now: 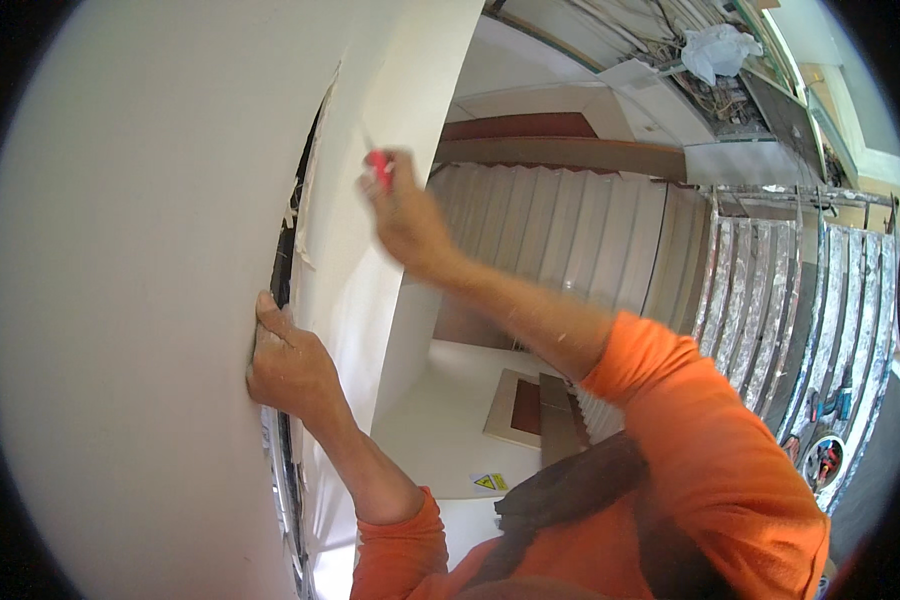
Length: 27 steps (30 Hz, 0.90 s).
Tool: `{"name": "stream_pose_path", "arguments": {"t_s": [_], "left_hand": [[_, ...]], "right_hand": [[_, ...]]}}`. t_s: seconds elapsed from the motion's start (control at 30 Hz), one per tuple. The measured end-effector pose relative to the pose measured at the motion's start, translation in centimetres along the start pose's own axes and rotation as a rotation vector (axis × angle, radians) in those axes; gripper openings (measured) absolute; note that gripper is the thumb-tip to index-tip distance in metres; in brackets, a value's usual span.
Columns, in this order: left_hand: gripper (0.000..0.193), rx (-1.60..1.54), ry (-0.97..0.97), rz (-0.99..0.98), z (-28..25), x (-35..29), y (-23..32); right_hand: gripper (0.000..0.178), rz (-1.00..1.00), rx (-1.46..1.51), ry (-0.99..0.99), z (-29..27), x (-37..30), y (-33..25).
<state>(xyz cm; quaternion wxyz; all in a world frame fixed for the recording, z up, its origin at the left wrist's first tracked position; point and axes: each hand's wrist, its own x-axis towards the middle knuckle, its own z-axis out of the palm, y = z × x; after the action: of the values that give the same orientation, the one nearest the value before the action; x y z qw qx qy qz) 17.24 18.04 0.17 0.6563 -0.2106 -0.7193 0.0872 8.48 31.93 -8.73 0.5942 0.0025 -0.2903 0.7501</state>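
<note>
The right hand is closed round a red tool, blurred, by the white strip to the right of a long dark gap; the left hand, bent, touches the edge of the large pale panel on the left, beside that gap; whether it grips there I cannot tell.

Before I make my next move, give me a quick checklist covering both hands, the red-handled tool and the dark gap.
1. Red-handled tool held in right hand: ok.
2. Tool's tip clearly visible: cannot tell, blurred.
3. Left hand at the dark gap: ok.
4. Left hand's hold: cannot tell, fingertips hidden.
5. Hands apart: ok.
6. Gap fully closed: not ok, dark opening visible above left hand.
</note>
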Motion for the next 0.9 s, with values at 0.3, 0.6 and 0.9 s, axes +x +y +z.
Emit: {"name": "stream_pose_path", "arguments": {"t_s": [0.3,0.6,0.9], "left_hand": [[0.046,0.025,0.053,0.012,0.1,-0.1,0.0],[0.050,-0.005,0.036,-0.070,-0.1,-0.6,0.6],[0.056,-0.034,0.012,-0.110,-0.3,-0.7,0.2]], "right_hand": [[0.030,-0.999,-1.147,-0.448,-8.9,12.7,-3.7],[0.027,-0.985,-1.341,-0.515,-9.7,18.0,-6.9],[0.032,-1.166,-1.519,-0.684,-8.3,23.4,-8.5]]}}
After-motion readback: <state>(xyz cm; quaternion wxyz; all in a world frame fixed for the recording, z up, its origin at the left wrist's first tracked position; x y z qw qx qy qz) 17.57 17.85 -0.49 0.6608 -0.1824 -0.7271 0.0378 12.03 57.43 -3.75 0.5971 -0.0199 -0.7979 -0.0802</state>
